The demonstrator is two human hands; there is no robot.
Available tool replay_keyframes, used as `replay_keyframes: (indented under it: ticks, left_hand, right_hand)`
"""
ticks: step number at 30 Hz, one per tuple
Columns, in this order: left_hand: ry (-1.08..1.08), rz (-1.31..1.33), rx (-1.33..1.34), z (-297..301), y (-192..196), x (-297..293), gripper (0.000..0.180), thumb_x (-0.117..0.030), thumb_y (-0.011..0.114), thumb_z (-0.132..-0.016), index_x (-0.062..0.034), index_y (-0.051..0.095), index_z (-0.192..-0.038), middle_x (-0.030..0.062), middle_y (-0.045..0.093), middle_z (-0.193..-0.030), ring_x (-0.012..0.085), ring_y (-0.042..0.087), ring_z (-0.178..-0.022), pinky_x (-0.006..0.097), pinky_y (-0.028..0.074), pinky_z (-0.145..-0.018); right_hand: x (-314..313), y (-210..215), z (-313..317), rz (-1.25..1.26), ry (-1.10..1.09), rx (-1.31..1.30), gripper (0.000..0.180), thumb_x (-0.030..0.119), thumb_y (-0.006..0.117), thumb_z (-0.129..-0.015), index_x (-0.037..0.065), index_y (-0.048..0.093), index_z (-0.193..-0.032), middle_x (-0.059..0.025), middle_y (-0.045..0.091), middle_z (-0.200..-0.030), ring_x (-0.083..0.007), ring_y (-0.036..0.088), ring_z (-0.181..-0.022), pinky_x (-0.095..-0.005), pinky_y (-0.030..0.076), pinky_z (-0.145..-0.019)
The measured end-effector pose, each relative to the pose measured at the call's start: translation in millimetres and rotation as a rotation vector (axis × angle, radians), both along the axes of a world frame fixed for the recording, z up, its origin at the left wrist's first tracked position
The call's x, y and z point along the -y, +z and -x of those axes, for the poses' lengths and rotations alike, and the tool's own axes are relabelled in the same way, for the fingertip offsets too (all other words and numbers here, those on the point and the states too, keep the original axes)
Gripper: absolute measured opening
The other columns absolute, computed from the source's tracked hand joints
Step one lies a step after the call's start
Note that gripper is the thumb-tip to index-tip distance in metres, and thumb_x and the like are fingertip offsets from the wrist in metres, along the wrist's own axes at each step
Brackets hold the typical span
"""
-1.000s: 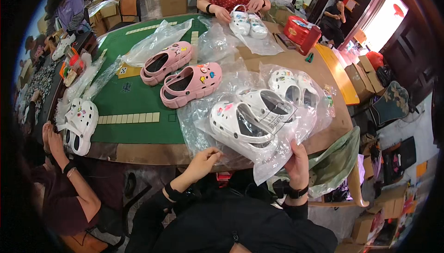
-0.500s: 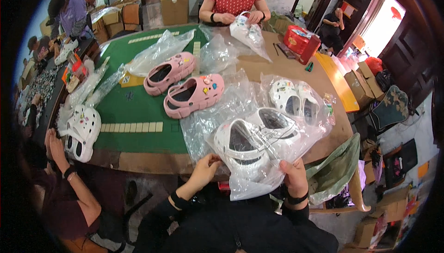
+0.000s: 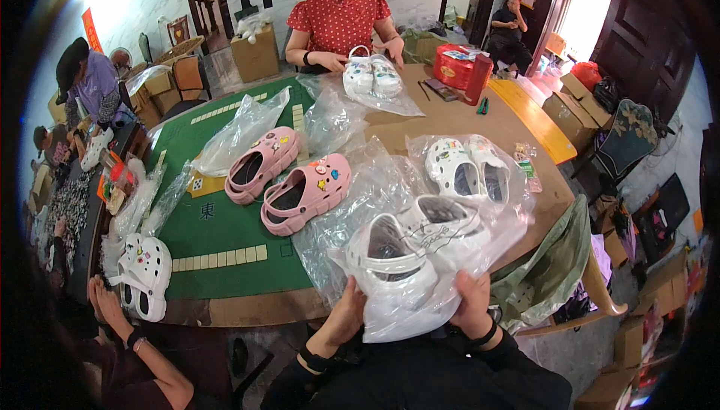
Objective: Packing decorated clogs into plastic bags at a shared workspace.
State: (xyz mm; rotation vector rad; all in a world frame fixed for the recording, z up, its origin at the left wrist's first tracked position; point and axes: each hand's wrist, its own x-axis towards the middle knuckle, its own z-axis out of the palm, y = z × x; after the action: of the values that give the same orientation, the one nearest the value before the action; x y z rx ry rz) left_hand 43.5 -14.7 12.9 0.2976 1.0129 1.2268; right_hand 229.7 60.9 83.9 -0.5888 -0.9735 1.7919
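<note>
A clear plastic bag point(image 3: 397, 325) with a pair of white clogs point(image 3: 400, 269) inside lies at the table's near edge. My left hand point(image 3: 346, 318) is closed on the bag's near left side, beside one clog's heel. My right hand point(image 3: 471, 306) grips the bag's right side, thumb on top of the film. Just beyond sits another pair of white clogs point(image 3: 459, 166) with colourful charms, on or in clear plastic. To the left, two pink clogs point(image 3: 306, 193) with charms stand on the green mat.
Across the table a person in a red dotted top point(image 3: 341, 24) handles bagged white clogs point(image 3: 371, 74). At left, another person's hands point(image 3: 109, 309) are near white clogs point(image 3: 145, 275). A red box point(image 3: 459, 67) and red bottle point(image 3: 477, 79) stand at the far right. Green sacking point(image 3: 544, 282) hangs at right.
My left hand has moved from the bag's left edge to its near side; both hands now press closer to the clogs. The view has tilted up. The far person's bagged clogs now rest on the table.
</note>
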Motion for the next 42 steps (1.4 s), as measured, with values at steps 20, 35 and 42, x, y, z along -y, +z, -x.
replay_keyframes:
  ticks: [20,35,42]
  left_hand:
    - [0.053,-0.122,0.293,27,-9,-38,0.068,-0.058,0.039,-0.092,-0.0143,0.028,-0.144,0.0071,0.040,-0.140,0.0240,0.046,-0.121,0.038,0.037,-0.103]
    - [0.145,-0.150,0.398,36,-4,-42,0.070,-0.061,0.038,-0.090,-0.0139,0.030,-0.142,0.0086,0.042,-0.139,0.0264,0.048,-0.119,0.041,0.038,-0.102]
    - [0.093,0.056,0.214,32,-26,-33,0.072,-0.064,0.035,-0.090,-0.0117,0.035,-0.139,0.0108,0.046,-0.136,0.0277,0.049,-0.120,0.043,0.040,-0.100]
  right_hand:
    - [5,0,-12,-0.879,0.487,0.409,0.024,0.021,0.051,-0.095,0.001,0.064,-0.092,-0.0060,0.066,-0.085,-0.0160,0.062,-0.080,-0.0282,0.048,-0.071]
    - [-16,-22,1,-0.592,0.622,0.681,0.032,0.029,0.055,-0.093,0.000,0.062,-0.106,-0.0102,0.065,-0.101,-0.0176,0.059,-0.094,-0.0300,0.044,-0.086]
    - [-21,-50,3,-0.606,0.531,0.750,0.032,0.023,0.057,-0.092,-0.001,0.057,-0.112,-0.0152,0.063,-0.106,-0.0250,0.058,-0.098,-0.0343,0.042,-0.090]
